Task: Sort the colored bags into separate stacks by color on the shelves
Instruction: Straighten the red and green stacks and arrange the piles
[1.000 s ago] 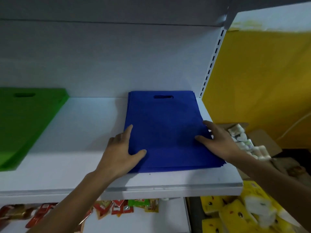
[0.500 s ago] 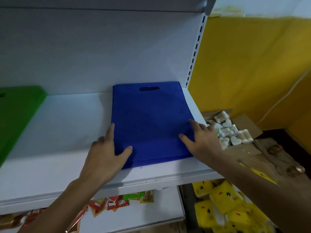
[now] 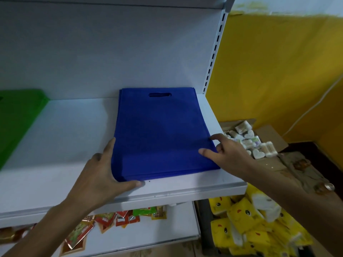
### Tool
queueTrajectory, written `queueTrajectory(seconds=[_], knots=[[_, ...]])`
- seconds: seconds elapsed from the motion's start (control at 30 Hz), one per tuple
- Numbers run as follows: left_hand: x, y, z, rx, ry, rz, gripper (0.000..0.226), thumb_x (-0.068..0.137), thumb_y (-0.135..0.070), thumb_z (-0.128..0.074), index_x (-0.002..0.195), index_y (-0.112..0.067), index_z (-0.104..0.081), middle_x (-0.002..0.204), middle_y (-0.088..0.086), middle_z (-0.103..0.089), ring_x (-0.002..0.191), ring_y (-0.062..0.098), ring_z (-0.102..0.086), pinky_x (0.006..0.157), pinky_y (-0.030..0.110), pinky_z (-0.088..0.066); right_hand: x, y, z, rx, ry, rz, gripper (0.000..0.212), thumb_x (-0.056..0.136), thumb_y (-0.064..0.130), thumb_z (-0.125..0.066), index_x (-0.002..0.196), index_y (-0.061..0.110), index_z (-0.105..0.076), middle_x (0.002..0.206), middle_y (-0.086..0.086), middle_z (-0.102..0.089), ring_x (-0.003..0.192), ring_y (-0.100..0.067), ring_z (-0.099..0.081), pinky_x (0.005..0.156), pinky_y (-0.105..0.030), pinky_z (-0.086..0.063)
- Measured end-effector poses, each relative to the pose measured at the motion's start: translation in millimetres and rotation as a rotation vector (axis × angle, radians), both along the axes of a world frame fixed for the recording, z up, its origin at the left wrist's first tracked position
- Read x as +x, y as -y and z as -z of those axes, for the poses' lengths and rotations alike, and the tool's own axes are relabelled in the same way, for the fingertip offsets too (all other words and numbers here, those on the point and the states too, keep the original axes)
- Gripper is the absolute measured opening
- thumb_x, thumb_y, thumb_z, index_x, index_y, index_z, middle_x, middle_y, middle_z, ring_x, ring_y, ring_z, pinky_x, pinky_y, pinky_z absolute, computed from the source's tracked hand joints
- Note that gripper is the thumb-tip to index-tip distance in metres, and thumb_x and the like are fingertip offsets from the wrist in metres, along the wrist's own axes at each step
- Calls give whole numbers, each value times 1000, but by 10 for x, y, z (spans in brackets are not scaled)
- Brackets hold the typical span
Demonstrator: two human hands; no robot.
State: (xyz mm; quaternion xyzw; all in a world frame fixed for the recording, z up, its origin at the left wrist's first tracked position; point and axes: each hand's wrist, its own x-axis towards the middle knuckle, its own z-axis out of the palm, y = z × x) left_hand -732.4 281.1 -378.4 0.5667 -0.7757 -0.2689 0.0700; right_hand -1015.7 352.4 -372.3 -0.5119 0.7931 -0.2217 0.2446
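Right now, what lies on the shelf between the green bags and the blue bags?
Only bare white shelf, seen in the head view; the left hand rests at the blue bags' near corner.

The blue bags (image 3: 159, 132) lie flat in one squared stack near the right end of the white shelf (image 3: 74, 138). Their handle cut-outs face the back wall and their layered edges show at the front. My left hand (image 3: 100, 175) touches the stack's left edge and front corner, and my right hand (image 3: 230, 154) touches its right edge. The green bags (image 3: 16, 115) lie flat at the far left, well apart.
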Motion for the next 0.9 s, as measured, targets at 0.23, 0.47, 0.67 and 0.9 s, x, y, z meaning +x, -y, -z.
queueTrajectory(seconds=[0.23, 0.47, 0.67, 0.9], knots=[[48, 13, 59, -36, 13, -38, 126, 52, -49, -83, 145, -36, 1, 132, 10, -39, 114, 26, -42, 87, 39, -44, 45, -134, -119, 106, -84, -265, 89, 65, 40, -81, 136, 21, -30, 96, 12, -36, 79, 1, -39, 58, -7, -36], [-14, 26, 71, -89, -128, -3, 115, 53, -34, -87, 142, -34, -13, 111, -2, -50, 88, 12, -46, 70, 26, -43, -54, -124, -117, 56, -111, -215, 86, 71, 35, -77, 139, 20, -27, 125, 0, -41, 100, -9, -35, 82, -22, -35], [-21, 29, 41, -113, -152, 13, 102, 63, -32, -81, 142, -28, -17, 105, -4, -52, 78, 5, -45, 68, 22, -41, -22, -75, -115, 117, -157, -232, 87, 71, 41, -75, 139, 21, -24, 124, -4, -41, 103, -16, -41, 78, -23, -35], [136, 82, 91, -79, 31, 93, 120, 47, -78, -61, 143, -39, -1, 123, -3, -54, 101, 20, -55, 77, 41, -55, 9, -112, -129, 136, -214, -302, 100, 69, 42, -77, 144, 21, -15, 132, -8, -38, 120, -23, -39, 92, -27, -36]])
